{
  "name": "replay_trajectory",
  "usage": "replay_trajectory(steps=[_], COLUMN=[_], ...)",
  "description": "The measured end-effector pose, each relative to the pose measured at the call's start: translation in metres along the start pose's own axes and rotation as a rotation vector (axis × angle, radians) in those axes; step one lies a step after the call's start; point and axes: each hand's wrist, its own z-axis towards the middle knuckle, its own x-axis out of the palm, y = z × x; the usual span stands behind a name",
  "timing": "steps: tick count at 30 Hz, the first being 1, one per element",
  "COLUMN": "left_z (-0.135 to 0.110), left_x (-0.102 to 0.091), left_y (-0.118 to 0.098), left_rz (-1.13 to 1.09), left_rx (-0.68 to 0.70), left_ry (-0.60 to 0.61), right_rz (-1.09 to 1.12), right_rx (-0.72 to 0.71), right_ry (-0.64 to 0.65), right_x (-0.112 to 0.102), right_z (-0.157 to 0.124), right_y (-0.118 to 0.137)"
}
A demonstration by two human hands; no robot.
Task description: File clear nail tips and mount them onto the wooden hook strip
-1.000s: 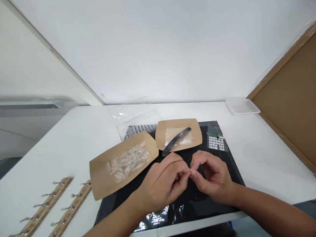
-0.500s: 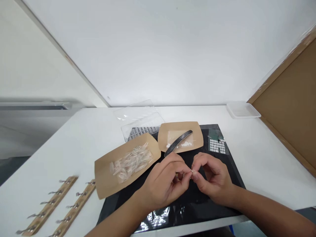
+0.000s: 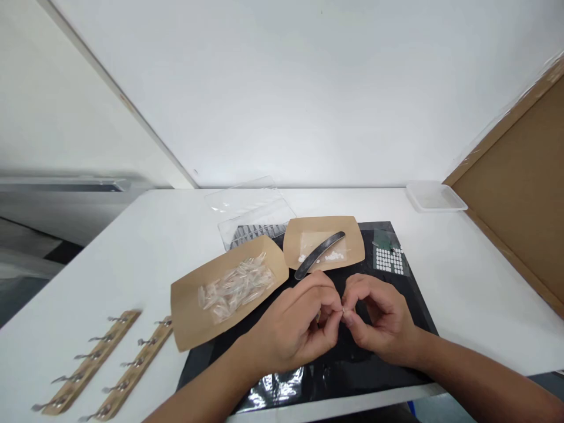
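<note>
Over the black mat (image 3: 348, 376), my left hand (image 3: 304, 323) and my right hand (image 3: 379, 314) meet, thumb and forefinger of each pinched together. Between the fingertips sits a tiny pale piece (image 3: 343, 310), mostly covered and too small to name. Left of my hands, a brown paper tray (image 3: 189, 311) holds a heap of clear nail tips (image 3: 240, 288). Just beyond my fingers, a second paper tray (image 3: 324, 224) carries small white dots, a clear bag and a curved black nail file (image 3: 319, 255) that overhangs its near rim.
Two wooden strips with metal clips (image 3: 94, 358) lie at the left. A sheet of white round stickers (image 3: 390, 260) rests on the mat's right side. Clear plastic cases (image 3: 251, 202) and a white shallow box (image 3: 435, 197) stand at the back. Cardboard (image 3: 520, 164) borders the right.
Both hands keep their pinch at nearly the same spot, with only a slight shift of the fingertips. The whole view has moved very slightly.
</note>
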Motion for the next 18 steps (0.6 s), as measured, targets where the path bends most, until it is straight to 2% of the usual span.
replay_trajectory(steps=[5, 11, 18], left_z=[-0.0013, -0.0003, 0.0004], left_x=[-0.0006, -0.0013, -0.0005], left_y=[0.0019, -0.0012, -0.0005], left_rz=[0.006, -0.049, -0.060], left_rx=[0.002, 0.012, 0.007], left_ry=[0.024, 0.019, 0.024], right_rz=[0.043, 0.291, 0.260], right_rx=[0.002, 0.054, 0.071], right_ry=[0.043, 0.063, 0.076], right_x=[-0.0017, -0.0054, -0.0034], right_z=[0.0023, 0.0081, 0.0091], right_y=[0.0020, 0.0061, 0.0026])
